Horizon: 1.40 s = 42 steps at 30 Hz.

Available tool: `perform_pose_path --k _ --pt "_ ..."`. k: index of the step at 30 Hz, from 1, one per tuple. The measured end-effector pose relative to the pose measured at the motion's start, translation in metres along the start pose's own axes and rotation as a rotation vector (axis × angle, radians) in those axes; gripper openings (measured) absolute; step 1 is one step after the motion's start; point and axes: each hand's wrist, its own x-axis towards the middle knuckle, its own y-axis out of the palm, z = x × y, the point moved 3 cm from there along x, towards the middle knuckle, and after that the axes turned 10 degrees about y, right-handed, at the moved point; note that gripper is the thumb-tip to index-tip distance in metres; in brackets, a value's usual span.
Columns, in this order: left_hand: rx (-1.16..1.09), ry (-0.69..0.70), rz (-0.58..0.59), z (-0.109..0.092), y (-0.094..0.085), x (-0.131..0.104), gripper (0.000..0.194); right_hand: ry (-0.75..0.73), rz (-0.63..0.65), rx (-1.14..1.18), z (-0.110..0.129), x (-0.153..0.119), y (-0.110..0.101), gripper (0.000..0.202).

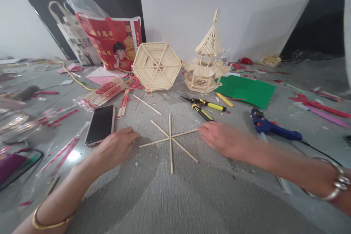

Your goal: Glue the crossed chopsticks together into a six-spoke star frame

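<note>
Several thin wooden sticks lie crossed at their middles as a six-armed star (170, 137) on the grey surface. At the right arm's tip, my right hand (218, 137) is closed, its fingertips on the stick's end. My left hand (120, 142) is beside the left arm's tip, fingers bent and held together, with nothing visible in them. A small gap seems to separate it from that stick. One loose stick (147, 104) lies behind the star. Farther back stand a hexagonal panel of sticks (157, 66) and a small tiered pagoda (207, 62) made of sticks.
A phone (100, 125) lies by my left hand, with wrapped chopsticks (101, 94) behind it. Pliers (210, 106) and a blue glue gun (274, 128) with a cord are near my right arm. Green card (246, 89), a red bag (109, 44) and scraps lie around.
</note>
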Motion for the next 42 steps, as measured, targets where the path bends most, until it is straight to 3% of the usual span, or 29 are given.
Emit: perform_pose_path --k 7,16,31,37,42 --pt "0.023 0.013 0.038 -0.001 0.000 0.001 0.035 0.022 0.147 -0.116 0.011 0.015 -0.006 0.023" --pt "0.029 0.017 -0.004 0.002 0.000 0.001 0.034 0.012 0.077 -0.139 0.008 0.020 0.000 0.025" --pt "0.028 0.019 0.006 0.004 0.003 0.000 0.035 0.065 0.144 -0.096 0.007 0.020 -0.006 0.023" --pt "0.021 0.022 0.006 0.006 0.005 0.001 0.036 0.047 0.074 -0.086 0.010 0.015 -0.012 0.028" --pt "0.019 0.011 0.009 0.007 0.005 0.001 0.036 0.004 0.141 -0.089 0.006 0.021 -0.004 0.022"
